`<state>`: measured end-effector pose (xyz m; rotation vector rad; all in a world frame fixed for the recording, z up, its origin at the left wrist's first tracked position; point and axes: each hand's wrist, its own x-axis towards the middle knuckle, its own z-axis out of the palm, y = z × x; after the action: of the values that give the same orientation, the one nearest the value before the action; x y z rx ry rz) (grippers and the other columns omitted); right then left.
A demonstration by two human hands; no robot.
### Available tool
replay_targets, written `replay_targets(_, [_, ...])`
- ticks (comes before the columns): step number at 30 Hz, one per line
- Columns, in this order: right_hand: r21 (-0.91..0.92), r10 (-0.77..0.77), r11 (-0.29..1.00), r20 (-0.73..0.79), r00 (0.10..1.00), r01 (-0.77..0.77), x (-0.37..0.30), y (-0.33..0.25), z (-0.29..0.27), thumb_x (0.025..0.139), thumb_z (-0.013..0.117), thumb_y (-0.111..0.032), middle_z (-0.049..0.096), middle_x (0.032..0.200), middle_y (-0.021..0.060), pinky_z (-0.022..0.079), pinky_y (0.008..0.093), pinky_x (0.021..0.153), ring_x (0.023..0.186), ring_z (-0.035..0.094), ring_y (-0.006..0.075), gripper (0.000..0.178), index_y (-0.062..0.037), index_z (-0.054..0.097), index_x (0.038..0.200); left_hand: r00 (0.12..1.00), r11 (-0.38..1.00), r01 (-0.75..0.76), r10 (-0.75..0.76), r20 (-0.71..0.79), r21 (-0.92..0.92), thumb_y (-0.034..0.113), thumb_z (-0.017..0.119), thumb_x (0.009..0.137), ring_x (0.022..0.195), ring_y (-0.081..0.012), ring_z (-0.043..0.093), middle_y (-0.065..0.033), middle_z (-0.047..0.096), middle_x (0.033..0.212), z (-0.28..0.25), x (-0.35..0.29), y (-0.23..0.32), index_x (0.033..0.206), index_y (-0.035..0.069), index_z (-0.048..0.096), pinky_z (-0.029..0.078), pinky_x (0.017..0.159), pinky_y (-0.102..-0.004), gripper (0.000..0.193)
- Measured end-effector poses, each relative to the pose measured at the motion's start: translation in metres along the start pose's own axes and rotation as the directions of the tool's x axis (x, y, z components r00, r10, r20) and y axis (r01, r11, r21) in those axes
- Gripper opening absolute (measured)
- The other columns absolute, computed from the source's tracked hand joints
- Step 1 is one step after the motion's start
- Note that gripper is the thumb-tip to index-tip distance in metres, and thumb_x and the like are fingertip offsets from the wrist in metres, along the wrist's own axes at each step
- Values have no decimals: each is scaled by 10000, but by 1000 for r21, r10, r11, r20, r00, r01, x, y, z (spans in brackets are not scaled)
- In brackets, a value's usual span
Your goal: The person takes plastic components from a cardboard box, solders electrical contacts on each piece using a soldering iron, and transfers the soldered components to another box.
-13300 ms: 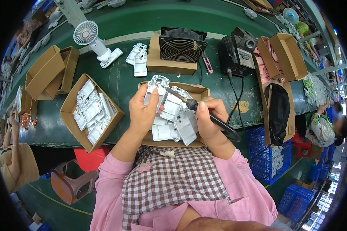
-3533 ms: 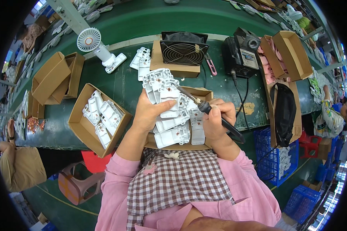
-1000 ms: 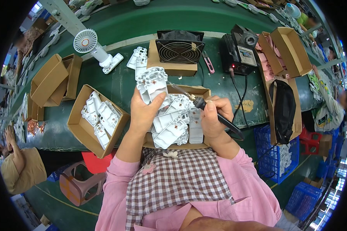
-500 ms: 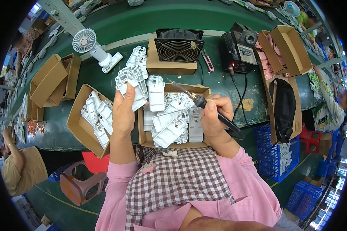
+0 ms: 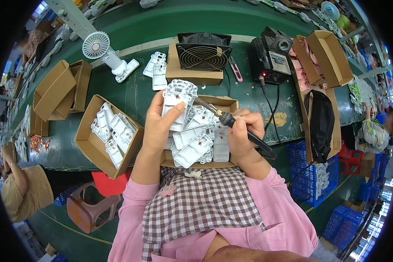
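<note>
My left hand (image 5: pixel 158 126) is closed round a stack of white plastic housings (image 5: pixel 175 98), its thumb pressed on the top one. Small copper-coloured bits show on that top piece. In my right hand (image 5: pixel 244 133) is a soldering iron (image 5: pixel 226 118), gripped by its dark handle. The iron's tip points left and sits by the right edge of the stack; I cannot tell whether they touch. Below both hands a cardboard box (image 5: pixel 225 165) holds several more white housings (image 5: pixel 194 147). Two housings (image 5: pixel 160 78) lie on the bench beyond my left hand.
Another cardboard box (image 5: pixel 94 159) with white housings stands at left, near copper-coloured parts (image 5: pixel 39 145). At the back are a white handheld fan (image 5: pixel 96 46), a black fan (image 5: pixel 203 56), a pink knife (image 5: pixel 236 70) and a corded soldering station (image 5: pixel 270 61). A black bag (image 5: pixel 321 124) lies right.
My left hand has moved right with the stack, over the box and up to the iron. The housing that stood apart beside the stack no longer shows separately. My right hand has hardly moved.
</note>
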<state>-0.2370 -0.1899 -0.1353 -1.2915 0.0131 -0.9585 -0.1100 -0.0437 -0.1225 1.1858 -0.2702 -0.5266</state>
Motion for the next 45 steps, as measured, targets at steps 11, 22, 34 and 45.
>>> replay_targets(11, [-75,-11,997,26,1000,13,0,-1,1,873,583,-33,580,753,84,419,227,581,639,499,95,98,-13,487,868,993,992,116,-115,15,-54,105,567,892,744,-147,632,-91,608,1023,-4,1,-7,1242,20,459,532,587,-259,376])
replay_targets(22, [-211,129,969,-9,992,-128,2,-2,6,861,648,-80,594,677,35,397,212,520,576,493,55,138,-15,538,810,962,882,-232,270,-37,410,47,571,847,927,-120,587,-102,645,1052,0,-1,-8,1316,-41,451,474,826,-272,493])
replay_targets(34, [-237,140,963,15,990,-132,3,-1,5,858,664,-105,593,679,23,392,212,514,576,480,44,146,-21,556,809,958,866,-264,288,8,425,19,560,857,1000,-123,557,-85,602,1130,1,-4,-6,1315,-38,445,442,881,-259,476])
replay_targets(45, [-244,133,962,16,991,-125,4,-2,7,861,659,-100,600,686,33,401,211,522,583,493,50,150,-20,546,805,957,861,-267,290,12,434,14,552,857,1002,-125,558,-87,601,1131,1,-4,-6,1313,-28,450,443,883,-266,470])
